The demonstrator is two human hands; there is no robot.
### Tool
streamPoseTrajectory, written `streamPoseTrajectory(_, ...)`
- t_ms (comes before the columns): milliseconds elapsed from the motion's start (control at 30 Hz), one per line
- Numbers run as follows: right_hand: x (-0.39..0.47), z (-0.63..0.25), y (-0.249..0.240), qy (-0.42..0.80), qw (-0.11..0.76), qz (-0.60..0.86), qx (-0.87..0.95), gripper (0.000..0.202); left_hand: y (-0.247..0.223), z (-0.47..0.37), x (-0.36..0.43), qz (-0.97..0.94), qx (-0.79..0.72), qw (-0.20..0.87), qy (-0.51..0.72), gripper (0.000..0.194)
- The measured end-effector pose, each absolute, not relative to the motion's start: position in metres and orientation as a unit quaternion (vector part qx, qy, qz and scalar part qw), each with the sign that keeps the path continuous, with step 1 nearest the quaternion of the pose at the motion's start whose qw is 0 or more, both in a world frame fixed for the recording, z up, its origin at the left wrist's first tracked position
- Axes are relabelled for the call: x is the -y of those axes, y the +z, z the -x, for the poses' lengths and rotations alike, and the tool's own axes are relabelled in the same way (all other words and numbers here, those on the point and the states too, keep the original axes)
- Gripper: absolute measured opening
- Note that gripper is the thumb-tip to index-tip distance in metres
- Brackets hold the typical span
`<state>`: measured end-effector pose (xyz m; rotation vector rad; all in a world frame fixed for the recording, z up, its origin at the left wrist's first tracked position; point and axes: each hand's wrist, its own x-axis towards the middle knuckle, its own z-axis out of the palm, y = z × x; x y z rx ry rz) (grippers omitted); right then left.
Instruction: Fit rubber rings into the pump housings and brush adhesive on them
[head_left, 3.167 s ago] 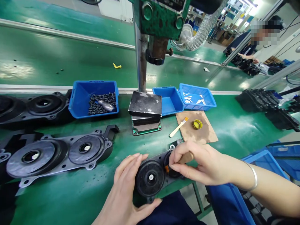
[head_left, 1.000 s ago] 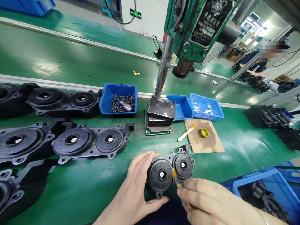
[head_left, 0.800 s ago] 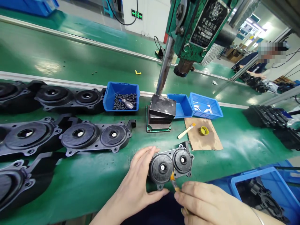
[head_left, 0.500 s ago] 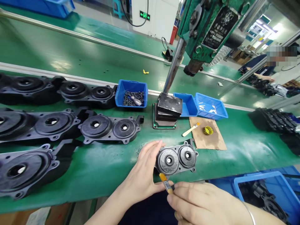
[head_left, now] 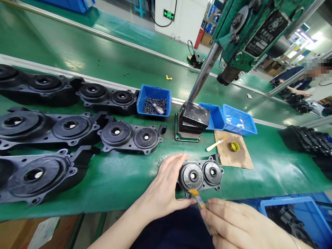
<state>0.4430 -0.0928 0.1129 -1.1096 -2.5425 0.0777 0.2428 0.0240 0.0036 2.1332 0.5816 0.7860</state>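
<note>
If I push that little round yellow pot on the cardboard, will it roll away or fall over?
The round yellow pot would probably slide, not roll, because it sits with its open side up. It looks low and wide, so a gentle push likely won't tip it. The cardboard under it might drag a bit.

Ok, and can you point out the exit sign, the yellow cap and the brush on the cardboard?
Exit sign [head_left: 168, 14], head view, middle of its face.
Yellow cap [head_left: 234, 146], head view, its middle.
Brush on the cardboard [head_left: 214, 146], head view, pale handle.

exit sign [head_left: 169, 14]: lit green | scrap [head_left: 168, 77]: small, yellow | stool [head_left: 140, 8]: blue
</note>
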Motion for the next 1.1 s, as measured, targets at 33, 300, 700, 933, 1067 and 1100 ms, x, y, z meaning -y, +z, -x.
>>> streamPoseTrajectory(33, 0.097, -0.445, 0.109, 0.020, 0.191, 0.397, 0.897, 0.026, 0.004, -0.243, -0.024, -0.839, -0.229, 0.385, 0.309, 0.120)
streamPoseTrajectory(300, 0.089, -0.434, 0.125, 0.029, 0.175, 0.407, 0.896, 0.028, 0.003, -0.242, -0.024, -0.834, -0.219, 0.399, 0.313, 0.128)
streamPoseTrajectory(700, 0.054, -0.412, 0.120, -0.014, 0.123, 0.324, 0.938, 0.025, -0.001, -0.242, -0.021, -0.798, -0.216, 0.400, 0.395, 0.126)
streamPoseTrajectory(933, 0.046, -0.415, 0.137, 0.131, 0.230, 0.424, 0.866, 0.016, -0.004, -0.241, -0.020, -0.803, -0.217, 0.389, 0.396, 0.121)
streamPoseTrajectory(1067, 0.033, -0.419, 0.128, 0.230, 0.335, 0.522, 0.750, 0.029, -0.006, -0.241, -0.018, -0.802, -0.229, 0.393, 0.386, 0.126)
streamPoseTrajectory(1100, 0.031, -0.419, 0.125, 0.239, 0.335, 0.530, 0.741, 0.030, -0.006, -0.240, -0.018, -0.802, -0.233, 0.393, 0.385, 0.128)
